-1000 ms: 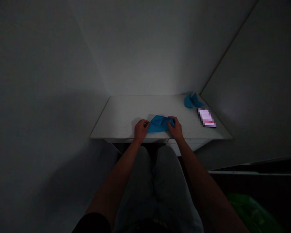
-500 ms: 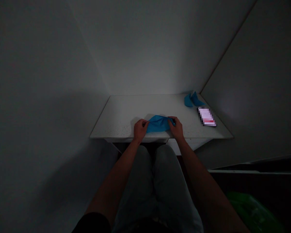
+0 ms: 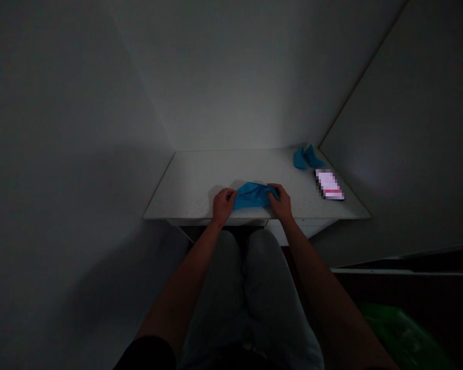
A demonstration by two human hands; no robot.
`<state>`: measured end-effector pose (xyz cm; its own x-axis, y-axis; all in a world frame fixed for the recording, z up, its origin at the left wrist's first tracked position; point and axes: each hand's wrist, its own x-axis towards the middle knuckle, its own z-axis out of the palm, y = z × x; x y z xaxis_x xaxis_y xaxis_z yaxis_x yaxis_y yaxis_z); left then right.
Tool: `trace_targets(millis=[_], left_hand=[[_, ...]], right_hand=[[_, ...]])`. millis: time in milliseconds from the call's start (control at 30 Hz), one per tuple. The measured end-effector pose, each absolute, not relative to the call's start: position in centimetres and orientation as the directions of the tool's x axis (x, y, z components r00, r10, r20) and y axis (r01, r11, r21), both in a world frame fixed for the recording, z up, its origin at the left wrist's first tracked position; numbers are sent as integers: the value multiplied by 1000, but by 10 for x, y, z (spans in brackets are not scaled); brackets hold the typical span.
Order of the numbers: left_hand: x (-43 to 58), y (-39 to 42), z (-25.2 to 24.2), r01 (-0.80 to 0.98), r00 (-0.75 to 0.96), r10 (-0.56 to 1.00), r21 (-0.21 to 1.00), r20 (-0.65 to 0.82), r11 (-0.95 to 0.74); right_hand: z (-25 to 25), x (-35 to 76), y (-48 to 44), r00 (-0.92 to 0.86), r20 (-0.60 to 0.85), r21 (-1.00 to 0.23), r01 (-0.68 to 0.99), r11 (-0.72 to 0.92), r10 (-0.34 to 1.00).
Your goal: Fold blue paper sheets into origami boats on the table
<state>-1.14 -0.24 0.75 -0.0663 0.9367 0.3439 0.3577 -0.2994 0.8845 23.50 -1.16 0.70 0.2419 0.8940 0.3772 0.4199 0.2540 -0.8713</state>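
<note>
A sheet of blue paper (image 3: 252,198), partly folded with creases and a raised upper edge, lies near the front of the white table. My left hand (image 3: 223,204) pinches its left end between thumb and fingers. At the right end, my right hand (image 3: 281,201) is closed on the paper, thumb in front and fingers behind. Two folded blue paper shapes, one rounded (image 3: 300,159) and one pointed (image 3: 313,156), stand at the back right, apart from my hands.
A phone (image 3: 330,185) with a lit, blurred screen lies at the right of the white table (image 3: 193,180). Walls (image 3: 235,77) enclose the table at the back and sides. Something green and shiny (image 3: 401,329) is low at the right.
Both hands keep hold of the blue paper in nearly the same place. The paper's folds and my right fingers have shifted very slightly.
</note>
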Motion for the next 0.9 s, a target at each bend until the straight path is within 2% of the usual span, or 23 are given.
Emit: trace_targets(millis=[200, 333, 467, 600, 900], left_hand=[[-10, -5, 12, 388, -26, 932, 863, 361, -323], [-10, -7, 14, 433, 62, 894, 795, 443, -424], [-9, -9, 15, 517, 147, 899, 743, 412, -425], [-9, -10, 15, 572, 134, 912, 721, 387, -391], [-10, -9, 14, 660, 132, 885, 627, 447, -415]], right_hand=[[6, 235, -10, 261, 389, -873, 410, 263, 884], [6, 234, -10, 275, 385, -881, 394, 262, 881], [8, 233, -11, 275, 381, -885, 384, 263, 883], [9, 232, -11, 280, 384, -886, 381, 266, 880], [3, 234, -9, 256, 385, -881, 389, 270, 887]])
